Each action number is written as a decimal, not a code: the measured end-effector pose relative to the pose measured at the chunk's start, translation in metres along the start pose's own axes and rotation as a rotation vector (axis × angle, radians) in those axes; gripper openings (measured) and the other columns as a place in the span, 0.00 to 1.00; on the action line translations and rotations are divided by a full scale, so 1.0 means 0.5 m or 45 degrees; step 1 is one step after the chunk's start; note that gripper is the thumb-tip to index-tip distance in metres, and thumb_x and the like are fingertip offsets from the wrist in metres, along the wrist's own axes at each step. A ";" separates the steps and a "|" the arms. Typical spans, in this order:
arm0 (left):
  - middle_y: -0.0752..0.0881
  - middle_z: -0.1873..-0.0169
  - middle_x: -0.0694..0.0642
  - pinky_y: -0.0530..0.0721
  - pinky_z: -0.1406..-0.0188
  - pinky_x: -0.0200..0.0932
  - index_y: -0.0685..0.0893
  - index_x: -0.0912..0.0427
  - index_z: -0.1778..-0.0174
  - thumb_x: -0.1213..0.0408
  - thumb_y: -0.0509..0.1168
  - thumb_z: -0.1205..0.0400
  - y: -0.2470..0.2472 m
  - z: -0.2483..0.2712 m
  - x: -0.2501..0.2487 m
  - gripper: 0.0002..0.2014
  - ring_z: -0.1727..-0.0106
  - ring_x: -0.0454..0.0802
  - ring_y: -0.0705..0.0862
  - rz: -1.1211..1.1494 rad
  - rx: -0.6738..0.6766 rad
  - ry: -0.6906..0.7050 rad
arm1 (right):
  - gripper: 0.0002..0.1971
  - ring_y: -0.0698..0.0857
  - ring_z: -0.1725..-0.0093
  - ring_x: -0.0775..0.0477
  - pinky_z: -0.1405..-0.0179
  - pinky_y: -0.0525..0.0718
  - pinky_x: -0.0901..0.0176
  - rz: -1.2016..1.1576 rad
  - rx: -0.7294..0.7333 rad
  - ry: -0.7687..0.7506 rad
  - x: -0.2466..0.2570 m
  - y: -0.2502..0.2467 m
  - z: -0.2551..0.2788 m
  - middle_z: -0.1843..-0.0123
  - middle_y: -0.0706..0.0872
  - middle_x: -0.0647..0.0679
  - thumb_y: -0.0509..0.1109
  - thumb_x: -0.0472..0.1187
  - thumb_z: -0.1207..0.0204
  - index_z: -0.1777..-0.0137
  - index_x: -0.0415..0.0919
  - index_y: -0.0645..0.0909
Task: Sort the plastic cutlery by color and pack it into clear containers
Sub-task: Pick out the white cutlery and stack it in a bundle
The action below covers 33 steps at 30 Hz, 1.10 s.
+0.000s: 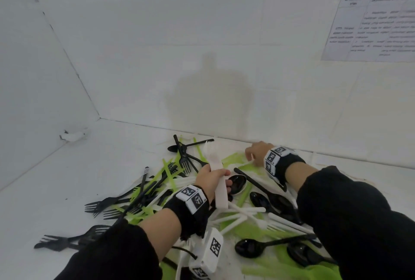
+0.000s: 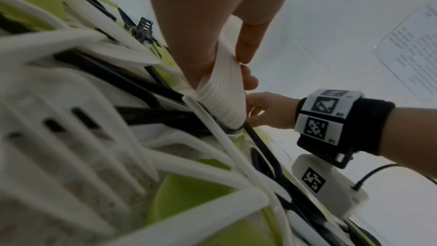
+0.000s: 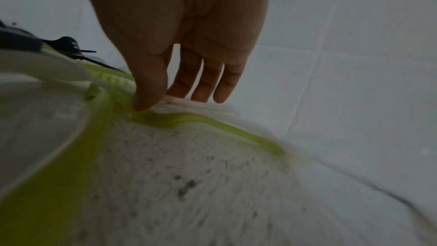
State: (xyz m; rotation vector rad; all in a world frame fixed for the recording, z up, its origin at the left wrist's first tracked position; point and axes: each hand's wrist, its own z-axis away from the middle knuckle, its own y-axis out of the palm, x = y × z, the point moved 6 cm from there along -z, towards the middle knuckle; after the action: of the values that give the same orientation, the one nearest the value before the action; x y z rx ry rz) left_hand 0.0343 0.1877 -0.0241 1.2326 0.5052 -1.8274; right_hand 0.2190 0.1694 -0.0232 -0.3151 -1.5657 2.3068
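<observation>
A mixed pile of black, green and white plastic cutlery [image 1: 238, 212] lies on the white surface. My left hand [image 1: 211, 178] grips a stacked bundle of white cutlery [image 1: 221, 192] above the middle of the pile; in the left wrist view the thumb and fingers [image 2: 246, 44] wrap the ribbed white bundle [image 2: 224, 91]. My right hand [image 1: 257, 151] reaches to the pile's far right edge near the wall. Its fingers [image 3: 201, 81] point down, and the thumb tip touches a white piece lying on green cutlery [image 3: 165, 119]. No grip shows there.
Black forks [image 1: 105, 204] spread to the left and black spoons [image 1: 249, 247] lie near the front. White tiled walls close the back and left. A printed sheet [image 1: 370, 25] hangs on the back wall at the right. Bare surface lies at far left.
</observation>
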 end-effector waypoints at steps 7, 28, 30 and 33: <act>0.76 0.70 0.61 0.78 0.80 0.39 0.72 0.65 0.63 0.76 0.59 0.18 0.012 -0.002 0.010 0.08 0.79 0.50 0.76 -0.019 -0.011 -0.003 | 0.15 0.78 0.34 0.39 0.36 0.74 0.55 -0.127 -0.122 0.013 -0.033 -0.018 0.019 0.33 0.80 0.37 0.56 0.37 0.17 0.34 0.33 0.76; 0.77 0.68 0.61 0.77 0.78 0.41 0.71 0.63 0.59 0.78 0.61 0.21 0.015 -0.010 0.030 0.07 0.76 0.52 0.76 0.059 0.028 -0.066 | 0.17 0.72 0.29 0.41 0.33 0.71 0.52 0.044 -0.274 0.108 -0.050 -0.053 -0.006 0.31 0.76 0.43 0.56 0.46 0.16 0.32 0.41 0.74; 0.77 0.69 0.61 0.77 0.78 0.41 0.71 0.64 0.60 0.77 0.61 0.21 0.019 -0.008 0.032 0.07 0.76 0.52 0.77 0.050 0.030 -0.058 | 0.16 0.74 0.32 0.39 0.37 0.71 0.50 -0.079 -0.382 0.172 -0.066 -0.076 0.025 0.33 0.78 0.41 0.54 0.43 0.15 0.31 0.41 0.72; 0.78 0.69 0.60 0.80 0.76 0.42 0.73 0.64 0.59 0.76 0.62 0.20 0.025 -0.004 0.032 0.06 0.76 0.51 0.78 0.012 0.028 -0.029 | 0.19 0.80 0.39 0.33 0.47 0.76 0.52 -0.346 -0.442 0.192 -0.097 -0.091 0.071 0.37 0.80 0.30 0.54 0.37 0.15 0.26 0.34 0.66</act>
State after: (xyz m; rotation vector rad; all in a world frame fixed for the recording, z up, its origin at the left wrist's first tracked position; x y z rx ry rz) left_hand 0.0433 0.1751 -0.0376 1.2258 0.4669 -1.8411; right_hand 0.2575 0.1352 0.0320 -0.3274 -1.8027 1.7661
